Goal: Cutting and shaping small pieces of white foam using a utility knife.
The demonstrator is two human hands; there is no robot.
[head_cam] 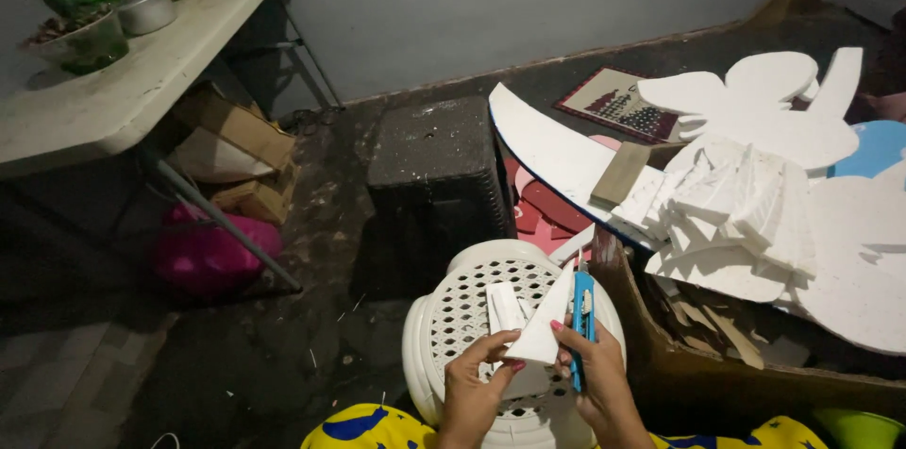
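both hands work just over the white perforated plastic stool (472,317): left hand (472,383) pinches the white triangular foam piece (545,331) to steady it, while right hand (595,369) is closed around the blue utility knife (582,317), blade along the foam's edge (more foam offcuts (727,213) lie right).

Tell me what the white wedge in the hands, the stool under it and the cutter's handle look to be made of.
White wedge: likely foam board, matte and grainy, thick cut edges like the stacked white offcuts.
Stool: moulded plastic, slightly glossy, with a lattice of holes.
Cutter in the right hand: blue handle, probably plastic; the blade material is too small to tell.
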